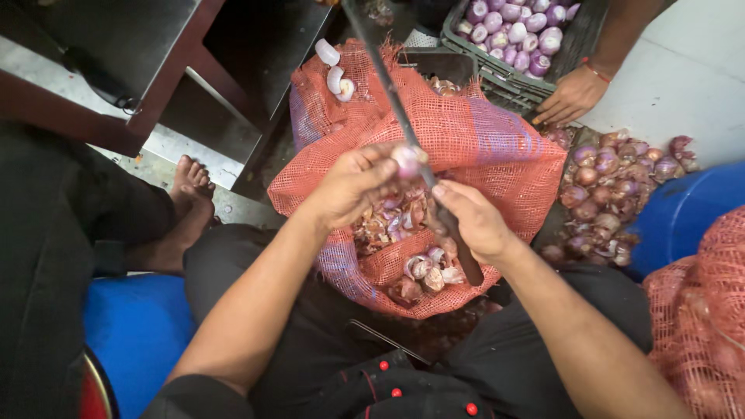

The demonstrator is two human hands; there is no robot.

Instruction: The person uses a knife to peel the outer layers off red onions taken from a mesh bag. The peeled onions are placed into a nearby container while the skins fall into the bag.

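Note:
My left hand (351, 185) holds a small purple onion (407, 160) above an orange mesh sack (481, 140). My right hand (473, 221) grips the handle of a long dark knife (388, 85), and the blade runs up past the onion. Onion skins and cut ends (411, 233) lie in the sack's hollow below my hands. Three peeled onion pieces (335, 74) rest on the sack's far left edge.
A dark crate of peeled onions (516, 31) stands at the top, with another person's hand (573, 97) on the floor beside it. Unpeeled onions (609, 190) are piled at right, next to a blue tub (687, 213) and another mesh sack (698, 310). A bare foot (188, 198) is at left.

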